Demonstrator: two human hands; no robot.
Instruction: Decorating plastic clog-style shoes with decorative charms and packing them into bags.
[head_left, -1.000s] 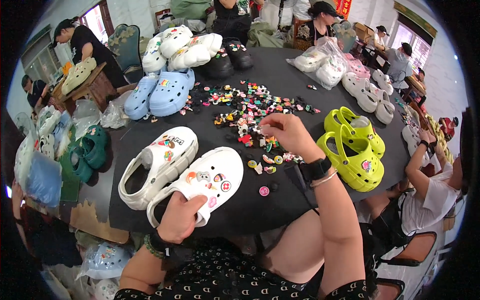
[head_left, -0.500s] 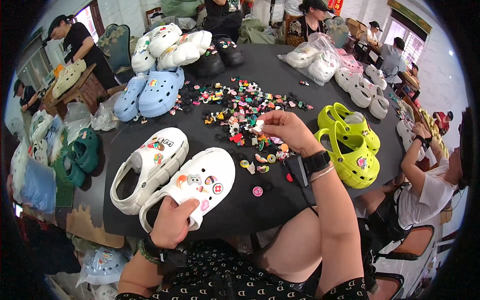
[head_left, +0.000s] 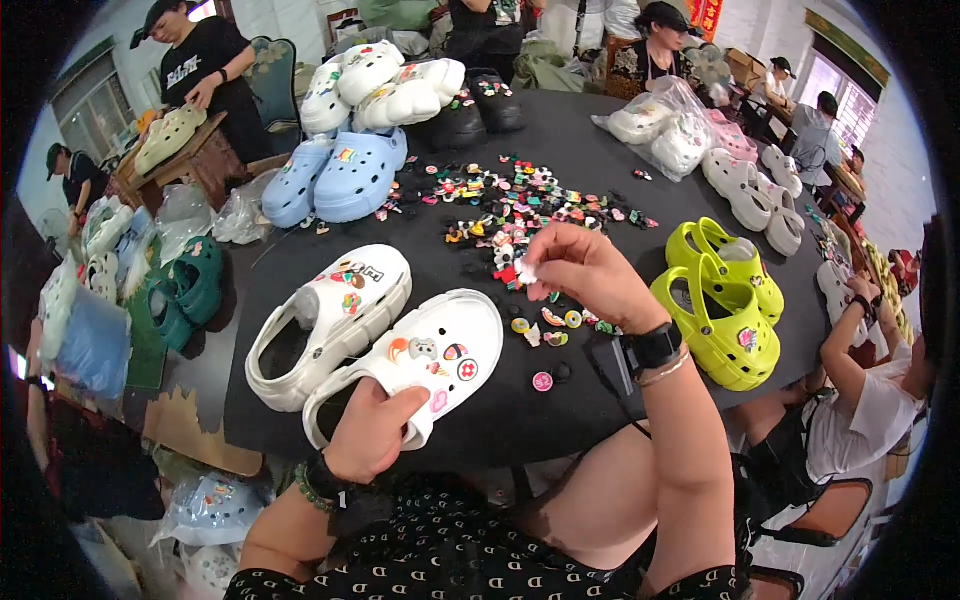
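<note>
My left hand (head_left: pixel 372 432) grips the heel end of a white clog (head_left: pixel 465 335), thumb inside the opening and fingers hidden beneath. Several shoe charms are set in its upper, among them a red-and-white round one and a pink one. Its mate, another white clog (head_left: pixel 385 268) with charms near the toe, lies on the table just left of it. Above the near edge of a heap of loose charms (head_left: pixel 540 205), my right hand (head_left: pixel 590 278) pinches a small white shoe charm (head_left: pixel 525 271) between thumb and fingertips.
Lime-green clogs (head_left: pixel 725 335) stand at the right, light-blue clogs (head_left: pixel 355 180) at the far left with white and black ones behind. Bagged white clogs (head_left: pixel 680 145) lie far right. A round pink charm (head_left: pixel 542 381) sits nearer me. A person in a white shirt (head_left: pixel 870 400) sits at the right.
The view has turned a little left, so everything appears farther right. My right hand, still pinching the white charm, has come slightly nearer the held clog. My left hand keeps its grip.
</note>
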